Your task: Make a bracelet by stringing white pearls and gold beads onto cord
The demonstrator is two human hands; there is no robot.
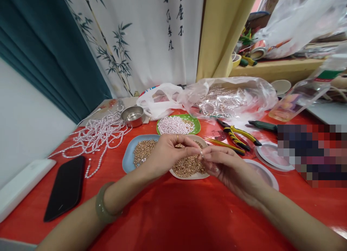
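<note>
Both hands meet over the dishes at the middle of the table. My left hand, with a ring and a green bangle on the wrist, pinches a tiny pale bead-like piece. My right hand pinches the same piece from the other side, fingertips nearly touching. Beneath the hands is a cream dish of gold beads. A blue dish with gold pieces lies partly behind my left hand. Farther back, a green dish holds pale pearl beads.
Pearl strands, a metal bowl and a black phone lie left. Behind are plastic bags. Yellow-black pliers, tweezers, clear lids and a tilted bottle are on the right. The tabletop is red.
</note>
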